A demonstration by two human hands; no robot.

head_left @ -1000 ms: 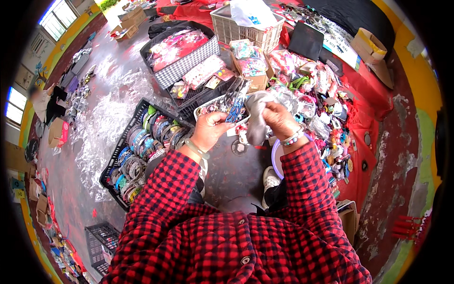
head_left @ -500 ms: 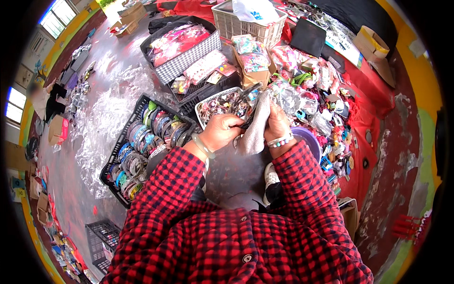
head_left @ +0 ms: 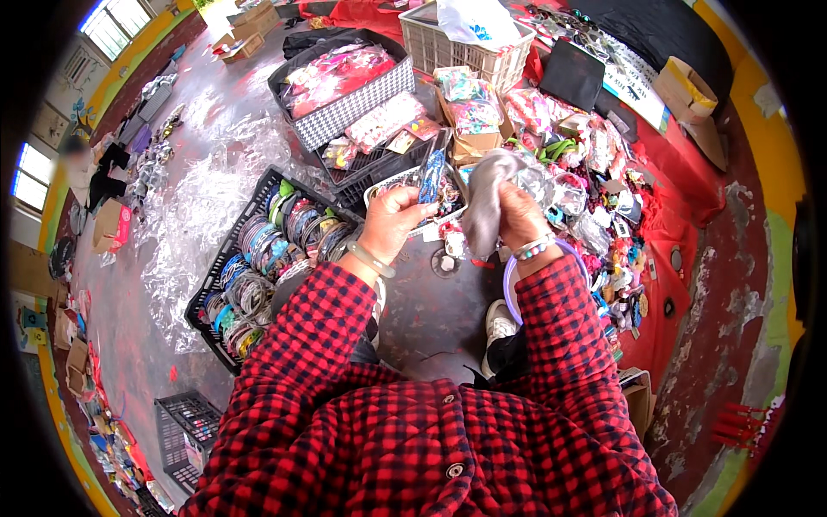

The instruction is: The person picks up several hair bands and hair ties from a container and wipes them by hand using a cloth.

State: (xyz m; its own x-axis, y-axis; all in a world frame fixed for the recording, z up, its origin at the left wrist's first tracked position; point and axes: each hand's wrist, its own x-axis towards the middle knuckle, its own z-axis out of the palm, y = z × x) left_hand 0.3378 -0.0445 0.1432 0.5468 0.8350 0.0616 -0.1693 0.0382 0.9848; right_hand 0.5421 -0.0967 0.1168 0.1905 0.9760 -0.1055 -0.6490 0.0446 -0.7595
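Note:
My left hand (head_left: 389, 226) is closed, pinching the lower end of a narrow blue patterned strip (head_left: 432, 176) that stands upright; its exact kind is unclear. My right hand (head_left: 522, 219) grips a soft grey cloth (head_left: 488, 198), which hangs down on its left side. Behind the strip lies a white basket (head_left: 371, 193) of small, tangled accessories, partly hidden by my left hand. A purple-rimmed basin (head_left: 512, 284) stands below my right wrist, mostly covered by my sleeve.
A black crate (head_left: 205, 332) full of headbands stands to the left. Beyond are a houndstooth bin (head_left: 351, 107) of packets, a beige crate (head_left: 417, 36) and a cardboard box (head_left: 475, 145). Loose accessories (head_left: 616, 250) cover red cloth on the right. Clear plastic sheeting (head_left: 185, 233) lies left.
My hands have moved apart. The cloth has shifted right and bunched up in my right hand, while a blue strip now shows upright in my left, where dark strands showed before.

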